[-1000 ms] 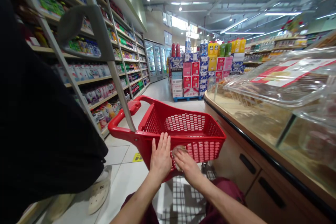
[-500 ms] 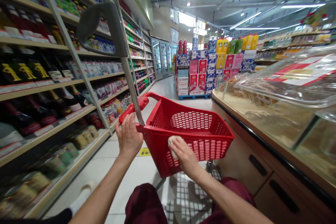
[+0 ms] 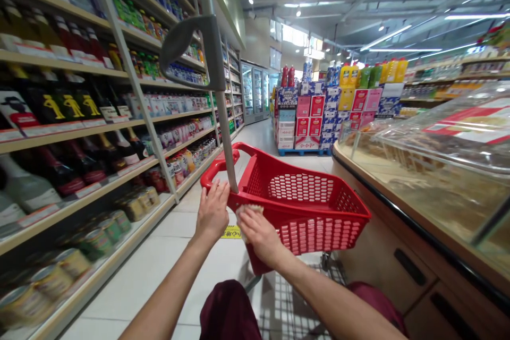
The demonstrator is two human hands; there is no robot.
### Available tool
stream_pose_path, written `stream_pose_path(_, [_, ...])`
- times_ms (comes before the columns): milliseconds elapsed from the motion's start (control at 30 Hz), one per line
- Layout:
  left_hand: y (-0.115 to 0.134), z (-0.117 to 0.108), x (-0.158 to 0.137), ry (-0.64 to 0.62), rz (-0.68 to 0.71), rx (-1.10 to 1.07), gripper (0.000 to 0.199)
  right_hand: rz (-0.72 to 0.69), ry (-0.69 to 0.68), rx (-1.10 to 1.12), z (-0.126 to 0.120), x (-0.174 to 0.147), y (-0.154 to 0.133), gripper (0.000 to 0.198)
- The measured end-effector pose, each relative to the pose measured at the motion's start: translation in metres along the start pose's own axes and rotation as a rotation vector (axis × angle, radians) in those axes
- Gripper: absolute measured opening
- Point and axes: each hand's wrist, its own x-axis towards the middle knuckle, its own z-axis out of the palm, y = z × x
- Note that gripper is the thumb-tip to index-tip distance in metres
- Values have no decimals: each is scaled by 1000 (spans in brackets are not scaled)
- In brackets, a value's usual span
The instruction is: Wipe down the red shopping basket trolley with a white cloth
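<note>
A red plastic shopping basket on wheels (image 3: 314, 236) stands tilted in front of me, with a perforated side toward me. My left hand (image 3: 214, 213) is closed over the near part of its red handle (image 3: 211, 172), beside the grey metal pole. Under my right hand (image 3: 261, 236) is a whitish cloth (image 3: 255, 209), bunched and pressed against the basket's near corner just below the rim. The fingers cover most of the cloth. Above the basket, a grey pull grip (image 3: 193, 53) tops the pole.
Shelves of bottles and cans (image 3: 99, 138) run along my left. A wooden display counter (image 3: 382, 260) with clear covers is close on the right. Stacked drink cartons (image 3: 308, 122) stand on a blue pallet ahead. A yellow floor sticker (image 3: 231, 232) lies on the tiles.
My right hand has slid the cloth left along the basket's side, to the corner near the pole. My left hand stays at the handle. The whole view has shifted a little.
</note>
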Motion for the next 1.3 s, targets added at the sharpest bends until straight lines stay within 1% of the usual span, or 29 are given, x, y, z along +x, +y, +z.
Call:
stream_pose_path(67, [-1,0,0,-11,4,-4,56,-79,-70,33,6,-9,-2,30])
stream_pose_path(133, [-2,0,0,-18,7,-3,56,-100,-93,51,7,-14,-2,29])
stream_pose_path(200, [-1,0,0,-14,7,-2,56,-39,-20,46,2,-3,-2,32])
stream_pose_path(300, [0,-1,-1,-3,0,-3,57,88,123,44,-8,36,-2,36])
stream_pose_path(367, [1,-3,-1,-7,-2,-2,58,145,146,41,-10,54,2,38])
stream_pose_path(400, [2,-3,-1,-11,-1,-1,58,167,140,33,-11,55,5,40])
stream_pose_path(467, [2,-5,-2,-15,-6,1,58,205,110,7,-13,42,19,42])
stream_pose_path(533, [3,-6,-2,-18,-17,1,56,255,89,-32,-21,15,38,43])
stream_pose_path(600, [5,-5,-1,-17,-24,-3,54,344,98,-78,-31,-7,54,44])
stream_pose_path(633, [7,-5,-1,-10,-29,-7,54,392,110,-93,-34,-12,58,43])
stream_pose_path(700, [10,-3,-1,17,-40,-12,54,438,124,-89,-34,-5,53,43])
stream_pose_path(733, [11,-2,0,30,-42,-11,54,426,120,-73,-31,5,45,42])
stream_pose_path(800, [13,0,0,46,-27,-3,56,360,100,-47,-20,30,29,40])
stream_pose_path(867, [13,1,-1,55,4,6,58,306,102,-60,-15,41,22,39])
stream_pose_path(900, [12,1,-1,62,13,9,59,287,109,-78,-16,37,25,39])
stream_pose_path(967, [13,1,-2,74,13,7,60,264,129,-131,-29,8,46,39])
stream_pose_path(1033, [15,1,-2,77,4,-10,60,322,149,-197,-49,-30,74,42])
stream_pose_path(1067, [18,1,-2,78,-3,-22,59,388,146,-230,-58,-45,86,42])
stream_pose_path(1100, [21,0,-2,79,-15,-31,59,448,140,-258,-64,-54,93,41])
stream_pose_path(1133, [24,0,-1,82,-32,-37,58,488,125,-264,-66,-55,95,40])
stream_pose_path(1200, [31,-1,0,86,-67,-36,55,497,87,-219,-58,-38,83,38])
stream_pose_path(1300, [34,-1,1,76,-55,-27,53,379,71,-117,-33,5,52,38])
